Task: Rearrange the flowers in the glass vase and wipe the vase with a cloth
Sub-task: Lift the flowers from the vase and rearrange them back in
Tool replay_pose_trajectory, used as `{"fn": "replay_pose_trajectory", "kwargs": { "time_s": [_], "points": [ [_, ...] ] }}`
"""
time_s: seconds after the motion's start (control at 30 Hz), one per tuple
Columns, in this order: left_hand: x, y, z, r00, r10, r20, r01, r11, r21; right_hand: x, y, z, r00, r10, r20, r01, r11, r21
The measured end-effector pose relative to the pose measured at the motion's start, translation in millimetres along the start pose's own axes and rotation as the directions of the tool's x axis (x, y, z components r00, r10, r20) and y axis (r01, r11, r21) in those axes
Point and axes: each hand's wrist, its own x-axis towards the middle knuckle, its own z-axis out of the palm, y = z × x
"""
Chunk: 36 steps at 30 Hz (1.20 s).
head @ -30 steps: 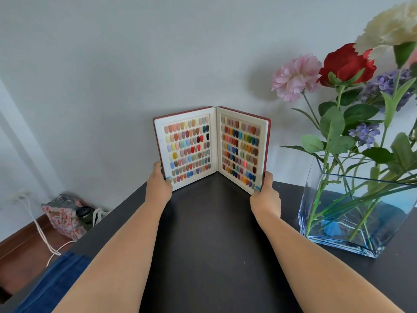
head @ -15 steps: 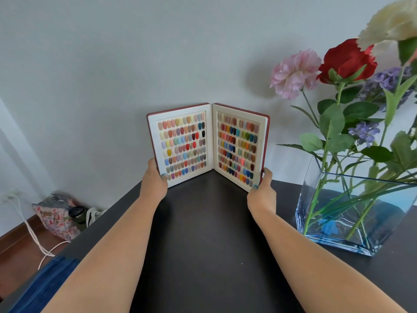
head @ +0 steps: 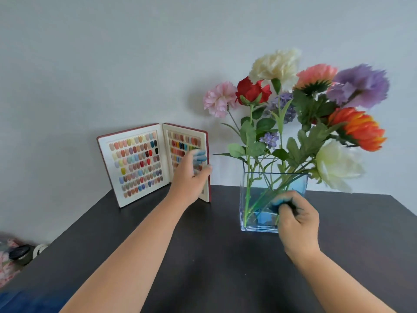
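A square glass vase [head: 253, 195] with water stands on the dark table [head: 203, 263] at centre right. It holds several artificial flowers: a pink carnation [head: 218, 101], a red rose [head: 252, 90], a cream carnation [head: 275, 66], a purple bloom [head: 358, 85], an orange bloom [head: 358, 132] and a white rose [head: 336, 166]. My right hand [head: 297, 220] is at the vase's lower right front, fingers curled against the glass, blurred, with nothing seen in it. My left hand [head: 191, 175] hovers with fingers spread in front of the right page of a sample book, motion-blurred.
An open red-covered book of coloured nail samples [head: 137, 163] stands upright against the grey wall, left of the vase. The table's left edge runs diagonally; beyond it, on the floor, lie a floral bag [head: 6, 260] and a dark cup [head: 21, 253].
Both hands have let go of the sample book. My right hand moved right to the vase's front; my left hand lifted in front of the right page. The view swung right.
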Motion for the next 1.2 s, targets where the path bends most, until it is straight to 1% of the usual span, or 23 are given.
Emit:
{"fn": "replay_pose_trajectory", "kwargs": {
  "time_s": [0.07, 0.1, 0.17, 0.2, 0.23, 0.3, 0.37, 0.4, 0.47, 0.53, 0.67, 0.77, 0.9, 1.0, 1.1, 1.2],
  "points": [
    [3, 21, 28, 0.993, -0.057, 0.102, 0.063, 0.996, -0.057, 10, 2, -35, 0.994, 0.033, -0.106, -0.032, 0.999, 0.015],
    [5, 29, 40, 0.99, -0.087, 0.115, 0.095, 0.993, -0.068, 15, 2, -49, 0.985, 0.072, -0.155, -0.07, 0.997, 0.019],
    [11, 40, 57, 0.987, -0.134, 0.093, 0.139, 0.989, -0.05, 28, 1, -71, 0.961, 0.179, -0.21, -0.186, 0.983, -0.012],
    [15, 45, 62, 0.984, -0.16, 0.082, 0.163, 0.986, -0.025, 34, -1, -78, 0.95, 0.235, -0.204, -0.25, 0.967, -0.051],
    [20, 49, 66, 0.977, -0.195, 0.082, 0.197, 0.98, -0.01, 42, -4, -84, 0.944, 0.284, -0.168, -0.304, 0.947, -0.105],
    [31, 59, 71, 0.955, -0.275, 0.113, 0.278, 0.96, -0.015, 56, -14, -89, 0.935, 0.351, -0.044, -0.352, 0.912, -0.211],
    [42, 68, 76, 0.936, -0.32, 0.149, 0.327, 0.945, -0.026, 74, -23, -87, 0.93, 0.359, 0.082, -0.33, 0.911, -0.248],
    [48, 72, 79, 0.931, -0.327, 0.161, 0.334, 0.942, -0.019, 83, -27, -84, 0.927, 0.353, 0.127, -0.317, 0.918, -0.238],
    [59, 79, 86, 0.923, -0.335, 0.188, 0.344, 0.939, -0.016, 99, -31, -78, 0.933, 0.297, 0.205, -0.271, 0.952, -0.144],
    [70, 85, 94, 0.92, -0.338, 0.197, 0.345, 0.938, -0.006, 115, -28, -72, 0.948, 0.237, 0.211, -0.228, 0.971, -0.068],
    [85, 89, 109, 0.927, -0.322, 0.191, 0.327, 0.945, 0.008, 139, -14, -58, 0.969, 0.214, 0.124, -0.221, 0.975, 0.039],
    [92, 86, 118, 0.941, -0.308, 0.138, 0.314, 0.949, -0.025, 144, -8, -48, 0.965, 0.26, 0.03, -0.262, 0.963, 0.066],
    [96, 81, 117, 0.962, -0.271, -0.027, 0.268, 0.96, -0.084, 153, -13, -45, 0.962, 0.258, -0.092, -0.249, 0.963, 0.099],
    [96, 80, 105, 0.965, -0.222, -0.14, 0.197, 0.965, -0.172, 159, -21, -50, 0.948, 0.29, -0.13, -0.263, 0.945, 0.194],
    [87, 81, 92, 0.937, -0.21, -0.28, 0.135, 0.955, -0.265, 158, -28, -54, 0.935, 0.316, -0.163, -0.258, 0.918, 0.301],
    [68, 80, 85, 0.899, -0.224, -0.376, 0.073, 0.924, -0.375, 152, -28, -57, 0.906, 0.36, -0.22, -0.269, 0.895, 0.357]
  ]
}}
